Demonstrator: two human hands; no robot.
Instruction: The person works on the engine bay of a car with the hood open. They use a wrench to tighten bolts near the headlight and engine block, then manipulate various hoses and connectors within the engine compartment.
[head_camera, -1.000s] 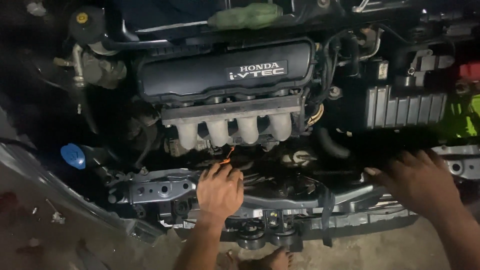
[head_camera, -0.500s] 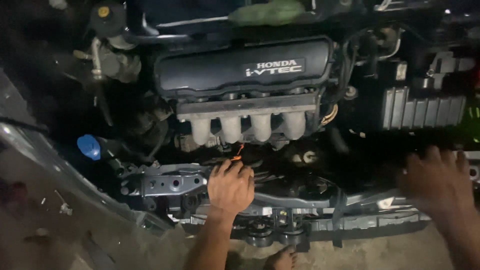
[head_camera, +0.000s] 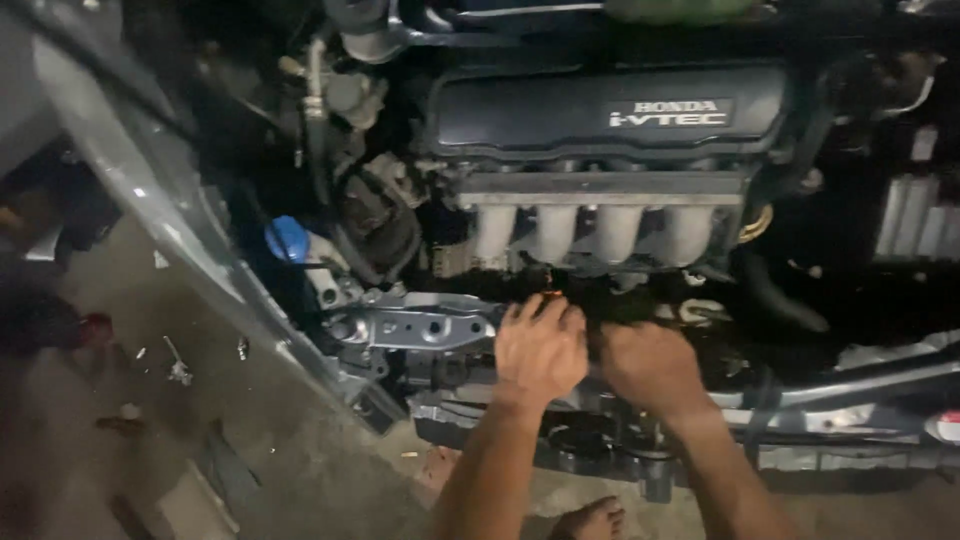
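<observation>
My left hand (head_camera: 540, 352) rests knuckles up on the front crossmember (head_camera: 430, 328) of an open engine bay. Its fingers curl into the dark gap just below a small orange piece (head_camera: 551, 291). My right hand (head_camera: 650, 366) sits right beside it, almost touching, with its fingertips hidden in the same gap. Above both hands are the pale intake manifold runners (head_camera: 585, 232) and the black engine cover (head_camera: 600, 115). What either hand grips is hidden.
A blue cap (head_camera: 287, 238) sits left of the engine, and the grey fender edge (head_camera: 170, 220) runs diagonally at left. Small debris lies on the concrete floor (head_camera: 180, 372). My bare foot (head_camera: 592, 522) shows at the bottom. A ribbed black box (head_camera: 920, 230) is at right.
My right hand has moved left from the right end of the crossmember to beside my left hand. The view has shifted left and closer. My left hand stays at the same spot.
</observation>
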